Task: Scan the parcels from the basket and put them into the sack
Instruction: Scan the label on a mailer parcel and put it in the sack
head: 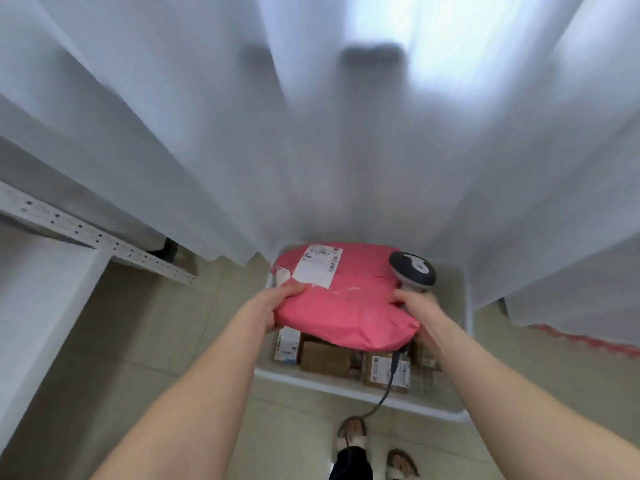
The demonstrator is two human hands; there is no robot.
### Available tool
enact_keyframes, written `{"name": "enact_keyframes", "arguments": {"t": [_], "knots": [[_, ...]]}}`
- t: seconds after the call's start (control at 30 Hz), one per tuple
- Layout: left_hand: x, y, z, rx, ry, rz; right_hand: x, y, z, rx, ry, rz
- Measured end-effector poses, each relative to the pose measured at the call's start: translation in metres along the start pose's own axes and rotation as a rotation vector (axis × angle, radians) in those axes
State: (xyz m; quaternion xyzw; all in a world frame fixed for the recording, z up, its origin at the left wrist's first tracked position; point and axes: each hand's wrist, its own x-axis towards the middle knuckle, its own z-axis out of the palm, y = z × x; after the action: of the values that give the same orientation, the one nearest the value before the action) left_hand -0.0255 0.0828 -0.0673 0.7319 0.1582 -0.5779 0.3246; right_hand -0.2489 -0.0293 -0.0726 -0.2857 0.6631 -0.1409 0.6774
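Note:
A large pink parcel (346,299) with a white label on its far left corner hangs above the white basket (349,389). My left hand (277,306) grips its left edge, thumb on top. On the parcel's right edge, my right hand (414,304) holds the handle of a grey barcode scanner (412,268) and also touches the parcel. The scanner's cable drops down past the basket's near rim. Several brown cardboard parcels (325,358) with labels lie in the basket under the pink one. No sack can be made out.
White curtains (311,133) hang right behind the basket and fill the upper view. A perforated white shelf rail (104,240) and a white surface stand at the left. My feet in sandals (353,434) are on the tiled floor before the basket.

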Motion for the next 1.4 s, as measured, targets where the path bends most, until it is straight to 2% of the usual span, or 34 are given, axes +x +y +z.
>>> {"name": "enact_keyframes", "arguments": {"t": [0.17, 0.3, 0.4, 0.5, 0.6, 0.7, 0.8, 0.9, 1.07, 1.3, 1.4], "knots": [[-0.068, 0.007, -0.007, -0.020, -0.096, 0.152, -0.054, -0.018, -0.013, 0.003, -0.050, -0.039], [-0.122, -0.004, -0.006, 0.103, 0.010, 0.306, -0.103, -0.026, -0.031, -0.010, -0.082, -0.103], [-0.160, -0.014, -0.002, 0.059, 0.020, 0.516, -0.140, -0.033, -0.043, 0.021, -0.063, -0.175], [-0.196, -0.021, -0.005, 0.013, 0.015, 0.619, -0.176, -0.039, -0.051, 0.065, -0.047, -0.243], [-0.223, -0.018, -0.017, -0.167, 0.139, 0.712, -0.208, -0.047, -0.056, 0.092, -0.065, -0.320], [-0.253, -0.016, -0.026, -0.084, 0.187, 0.863, -0.238, -0.055, -0.055, 0.079, -0.085, -0.399], [-0.275, -0.015, -0.031, 0.028, 0.080, 0.764, -0.258, -0.064, -0.050, 0.029, -0.092, -0.468], [-0.289, -0.017, -0.040, 0.036, 0.002, 0.698, -0.273, -0.069, -0.047, -0.063, -0.062, -0.502], [-0.296, -0.017, -0.060, -0.042, 0.123, 0.760, -0.296, -0.072, -0.038, -0.147, 0.018, -0.518], [-0.303, -0.023, -0.066, -0.092, 0.098, 0.765, -0.351, -0.069, -0.010, 0.054, -0.396, -0.478], [-0.304, -0.028, -0.064, -0.116, 0.061, 0.747, -0.373, -0.067, 0.004, 0.040, -0.489, -0.494]]}}
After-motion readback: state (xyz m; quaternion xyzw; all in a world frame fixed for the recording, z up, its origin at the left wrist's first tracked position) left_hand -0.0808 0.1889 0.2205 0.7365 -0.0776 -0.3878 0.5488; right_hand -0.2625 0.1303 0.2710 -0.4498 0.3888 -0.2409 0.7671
